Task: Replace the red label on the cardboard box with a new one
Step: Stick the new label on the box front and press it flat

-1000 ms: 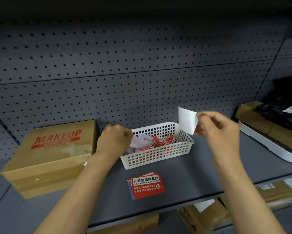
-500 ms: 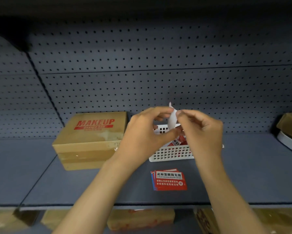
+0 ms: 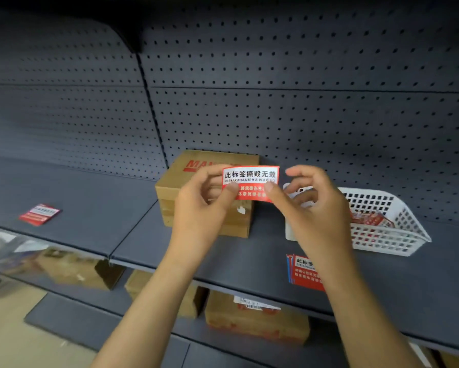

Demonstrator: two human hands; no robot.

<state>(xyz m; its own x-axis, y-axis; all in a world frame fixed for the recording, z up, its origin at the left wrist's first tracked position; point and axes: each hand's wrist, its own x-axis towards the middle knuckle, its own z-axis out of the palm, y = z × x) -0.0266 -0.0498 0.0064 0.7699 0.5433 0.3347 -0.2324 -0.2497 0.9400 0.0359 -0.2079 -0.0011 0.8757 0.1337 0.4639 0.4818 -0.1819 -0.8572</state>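
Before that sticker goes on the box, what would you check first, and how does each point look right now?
1. Red label held by both hands, left hand and right hand: ok.
2. Printed side faces the person: ok.
3. Backing paper fully peeled off: cannot tell.
4. Cardboard box within reach, right behind the label: ok.
5. Old label gone from the box: cannot tell, the hands cover much of it.
6. Spare labels lie ready on the shelf: ok.

A single head-worn wide-angle view looks forward and slightly down, at close range, onto a dark shelf backed by a pegboard wall. The cardboard box sits near frame centre, with lower shelves visible beneath it. Frame edges curve and blur.
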